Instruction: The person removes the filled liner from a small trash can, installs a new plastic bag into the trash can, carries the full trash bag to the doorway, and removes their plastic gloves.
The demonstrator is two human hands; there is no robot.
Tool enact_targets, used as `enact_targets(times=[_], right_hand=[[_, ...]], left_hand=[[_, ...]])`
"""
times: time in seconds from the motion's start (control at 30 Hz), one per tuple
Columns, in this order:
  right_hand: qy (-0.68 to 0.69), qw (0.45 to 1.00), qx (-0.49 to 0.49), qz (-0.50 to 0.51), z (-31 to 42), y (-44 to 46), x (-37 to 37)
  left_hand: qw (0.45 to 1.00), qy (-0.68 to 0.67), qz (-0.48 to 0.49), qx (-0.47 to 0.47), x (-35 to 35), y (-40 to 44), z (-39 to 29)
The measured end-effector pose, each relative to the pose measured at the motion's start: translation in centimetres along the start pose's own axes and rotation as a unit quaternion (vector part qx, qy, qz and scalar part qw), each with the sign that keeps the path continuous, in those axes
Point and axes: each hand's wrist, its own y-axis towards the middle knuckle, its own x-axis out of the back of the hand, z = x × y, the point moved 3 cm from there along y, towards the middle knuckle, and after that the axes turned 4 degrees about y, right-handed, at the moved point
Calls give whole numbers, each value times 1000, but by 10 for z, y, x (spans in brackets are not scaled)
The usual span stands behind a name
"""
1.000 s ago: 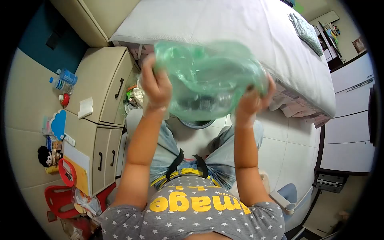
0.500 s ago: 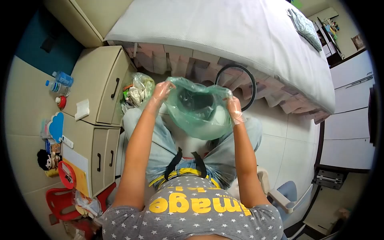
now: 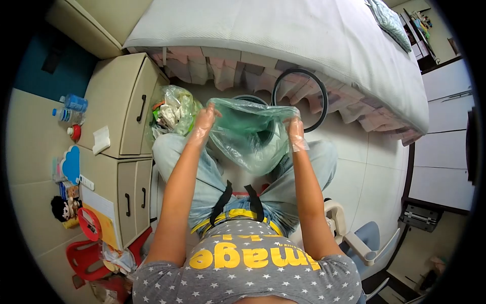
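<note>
A green translucent plastic bag (image 3: 248, 147) is stretched between my hands, its mouth spread wide. My left hand (image 3: 205, 120), in a clear thin glove, is closed on the bag's left edge. My right hand (image 3: 294, 133), also in a clear glove, grips the opposite edge. Behind and partly under the bag stands a dark round bin (image 3: 253, 99), much of it seen only through the plastic. A black ring (image 3: 324, 104) leans against the bed skirt, to the right of the bag.
A full rubbish bag (image 3: 174, 111) sits on the floor beside the cream cabinet (image 3: 114, 96). The bed (image 3: 283, 35) runs across the far side. A blue-grey chair (image 3: 367, 243) stands at the lower right, and a red stool (image 3: 86, 261) at the lower left.
The bag has come down from high in front of me and toward my body, with both hands still on it. The black ring and the rubbish bag have come into fuller view.
</note>
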Motion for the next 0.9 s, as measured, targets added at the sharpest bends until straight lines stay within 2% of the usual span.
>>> enact_targets(times=[0.07,0.13,0.27,0.33,0.37,0.47,0.5,0.53,0.6,0.67,0.7,0.73,0.77,0.8,0.83,0.87,0.9], right_hand=[[26,999,-41,-1,-11,4,-6],[12,997,-72,6,-33,11,-16],[-59,997,-52,-12,-60,23,-29],[-54,986,-153,32,-71,27,-38],[-29,988,-150,13,-100,33,-52],[-30,981,-187,47,-99,34,-72],[-53,979,-174,91,-78,32,-73],[-54,979,-176,92,-68,32,-74],[-160,963,-137,168,-52,40,-80],[-138,974,-116,138,-35,56,-74],[39,994,-96,43,-26,69,-70],[214,973,-72,-52,-14,77,-61],[221,970,-31,-92,37,68,-37],[222,970,-32,-91,37,68,-44],[61,994,-96,-2,29,65,-57],[-103,978,-160,90,13,54,-68],[-193,961,-62,186,-46,47,-105]], left_hand=[[999,44,-15,22,-3,5,12],[992,120,-26,-7,-3,6,13],[986,167,16,10,-12,31,53],[976,215,42,19,-16,31,51],[975,215,42,19,-18,36,55],[975,207,55,58,-32,56,89],[976,200,60,66,-37,64,103],[976,194,66,74,-39,72,118],[977,186,70,72,-30,89,116],[979,179,71,69,-24,96,100],[991,99,-82,30,-10,92,66],[973,16,-232,-9,4,83,32],[953,19,-283,-111,9,67,2],[952,20,-284,-110,1,66,3],[979,94,-168,-68,-15,69,15],[985,165,-45,-20,-32,65,34],[959,267,91,-8,-46,63,60]])
